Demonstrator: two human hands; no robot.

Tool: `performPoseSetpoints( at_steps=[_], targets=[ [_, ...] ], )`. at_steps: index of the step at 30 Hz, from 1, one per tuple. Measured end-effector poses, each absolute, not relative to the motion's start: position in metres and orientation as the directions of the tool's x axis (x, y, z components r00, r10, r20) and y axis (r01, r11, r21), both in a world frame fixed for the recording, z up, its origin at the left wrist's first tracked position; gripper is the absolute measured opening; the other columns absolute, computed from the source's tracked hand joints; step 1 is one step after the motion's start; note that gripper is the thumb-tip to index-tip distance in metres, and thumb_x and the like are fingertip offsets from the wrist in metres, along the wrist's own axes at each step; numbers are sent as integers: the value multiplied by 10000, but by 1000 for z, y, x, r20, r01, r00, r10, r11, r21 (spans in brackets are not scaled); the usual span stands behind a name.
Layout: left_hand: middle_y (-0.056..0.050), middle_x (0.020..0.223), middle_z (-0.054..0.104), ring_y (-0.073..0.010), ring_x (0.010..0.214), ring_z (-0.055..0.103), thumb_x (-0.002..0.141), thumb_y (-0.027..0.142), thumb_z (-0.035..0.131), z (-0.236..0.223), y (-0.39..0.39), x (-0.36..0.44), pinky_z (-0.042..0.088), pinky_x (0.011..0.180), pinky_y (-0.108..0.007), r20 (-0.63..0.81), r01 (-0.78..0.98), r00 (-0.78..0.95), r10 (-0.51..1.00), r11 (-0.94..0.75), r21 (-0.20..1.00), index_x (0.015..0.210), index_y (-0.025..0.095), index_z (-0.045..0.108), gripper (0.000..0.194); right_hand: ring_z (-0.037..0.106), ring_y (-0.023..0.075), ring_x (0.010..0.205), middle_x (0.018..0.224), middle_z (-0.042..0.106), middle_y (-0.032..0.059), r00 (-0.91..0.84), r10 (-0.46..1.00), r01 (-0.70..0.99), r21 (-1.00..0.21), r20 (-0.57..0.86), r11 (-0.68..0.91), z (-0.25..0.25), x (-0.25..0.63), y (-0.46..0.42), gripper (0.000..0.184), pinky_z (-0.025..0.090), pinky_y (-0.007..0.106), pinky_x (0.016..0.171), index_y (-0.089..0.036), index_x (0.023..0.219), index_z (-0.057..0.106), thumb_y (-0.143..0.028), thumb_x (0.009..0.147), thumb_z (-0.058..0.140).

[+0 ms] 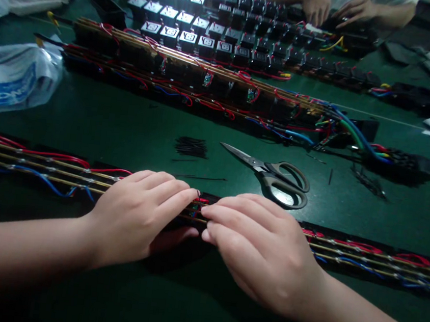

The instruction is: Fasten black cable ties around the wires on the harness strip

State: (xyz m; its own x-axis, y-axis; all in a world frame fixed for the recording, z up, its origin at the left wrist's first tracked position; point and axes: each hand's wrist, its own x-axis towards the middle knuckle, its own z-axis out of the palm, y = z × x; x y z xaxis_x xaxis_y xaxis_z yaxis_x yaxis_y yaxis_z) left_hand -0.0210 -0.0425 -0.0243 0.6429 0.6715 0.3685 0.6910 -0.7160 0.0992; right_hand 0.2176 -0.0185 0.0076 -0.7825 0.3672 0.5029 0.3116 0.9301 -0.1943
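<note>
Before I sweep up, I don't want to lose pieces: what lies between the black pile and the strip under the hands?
In the head view, two thin black strands lie between the pile and the strip, the longer nearer the strip.

Table (126,131): smooth, faintly glossy. Scissors (257,165): bright, smooth metal blades; dark handles, plastic by look, low sheen. Rod strip (45,168): brass-like metal rods, soft sheen. Red wires (52,155): smooth plastic coating. Bag (43,74): clear plastic, crinkled, shiny. Block modules (206,42): dark, glossy tops, seemingly plastic.
</note>
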Motion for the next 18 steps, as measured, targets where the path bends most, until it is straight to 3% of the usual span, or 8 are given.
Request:
performPoseSetpoints(
  at_steps=[2, 4, 10, 18],
  targets=[
    [-84, 1069, 765, -266, 903, 714, 1056, 438, 502, -24, -42, -21, 540, 750, -408, 377, 693, 639, 670, -715, 95, 1198, 143, 631, 352, 738, 202, 887, 971, 818, 97, -709, 403, 331, -232, 578, 915, 5, 220, -16, 150, 585, 330, 798, -153, 894, 670, -128, 1015, 584],
    [-81, 1059, 766, -268, 900, 720, 1049, 453, 520, -24, -42, -21, 543, 751, -412, 380, 696, 639, 669, -713, 85, 1190, 140, 639, 364, 744, 185, 879, 955, 811, 84, -650, 501, 351, -358, 571, 865, 0, 221, -14, 102, 592, 307, 818, -164, 928, 653, -124, 1007, 602],
    [-84, 1061, 765, -266, 907, 724, 1052, 489, 518, -24, -42, -22, 538, 742, -405, 370, 695, 656, 657, -718, 42, 1194, 132, 640, 403, 749, 147, 812, 903, 773, 22, -480, 817, 439, -719, 320, 539, -5, 223, -10, 66, 580, 239, 708, -190, 972, 677, -233, 1017, 657],
    [-84, 1060, 766, -262, 906, 726, 1055, 490, 506, -23, -41, -22, 546, 736, -402, 363, 692, 662, 655, -721, 37, 1203, 127, 639, 414, 745, 119, 790, 884, 793, -7, -534, 824, 379, -818, 188, 432, 1, 223, -3, 41, 571, 198, 689, -197, 935, 730, -199, 974, 715]
  ],
)
